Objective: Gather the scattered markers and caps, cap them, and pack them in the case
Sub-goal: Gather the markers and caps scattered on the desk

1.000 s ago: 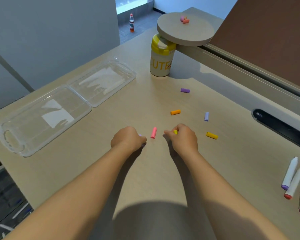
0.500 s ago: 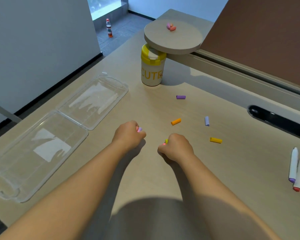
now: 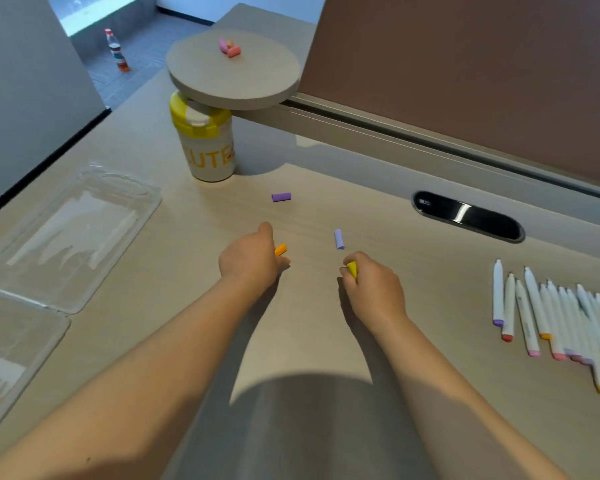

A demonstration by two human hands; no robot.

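Beige bench (image 3: pixel 326 334): left hand (image 3: pixel 252 259) pinches orange cap (image 3: pixel 280 250), right hand (image 3: pixel 374 285) grips yellow cap (image 3: pixel 352 268); lilac cap (image 3: pixel 339 239) between them, purple cap (image 3: pixel 281 197) beyond, markers (image 3: pixel 551 323) right, open case (image 3: pixel 66 237) left.

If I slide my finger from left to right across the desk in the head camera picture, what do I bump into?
Clear plastic case → left hand on the orange cap → lavender cap → right hand holding a yellow cap → row of white markers.
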